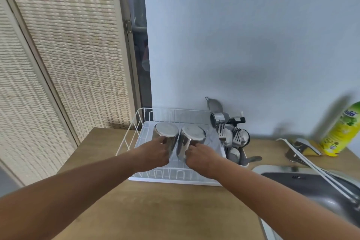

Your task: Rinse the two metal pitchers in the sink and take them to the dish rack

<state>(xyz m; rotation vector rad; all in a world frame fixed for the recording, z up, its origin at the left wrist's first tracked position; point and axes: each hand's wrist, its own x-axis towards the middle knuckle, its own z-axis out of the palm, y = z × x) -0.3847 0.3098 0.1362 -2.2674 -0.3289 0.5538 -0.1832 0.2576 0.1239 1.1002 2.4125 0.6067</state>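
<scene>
Left pitcher [166, 132] and right pitcher [192, 134] are both in the white dish rack [175, 180], at its back part. They sit side by side, very close, and I cannot tell if they touch. Each one is upside down. The flat shiny bottom is on top and the mouth points down, so the long way of each pitcher runs up and down. I cannot tell if the mouths already rest on the rack floor or hang just above it.

The left hand [153, 154] is curled round the near side of the left pitcher. The right hand [202, 157] is curled round the near side of the right pitcher. Both hands hold tight, low down, on the side nearest the person. The handles are hidden, so I cannot say if fingers go through them.

The sink [311, 185] is off to the right, well apart from the pitchers. A holder of forks and spoons [233, 142] stands just beside the right pitcher.

I think the rinsing is done and this is the putting-down step. Next, each hand should let go and pull straight back toward the person. The right hand should take care not to bump the forks.
</scene>
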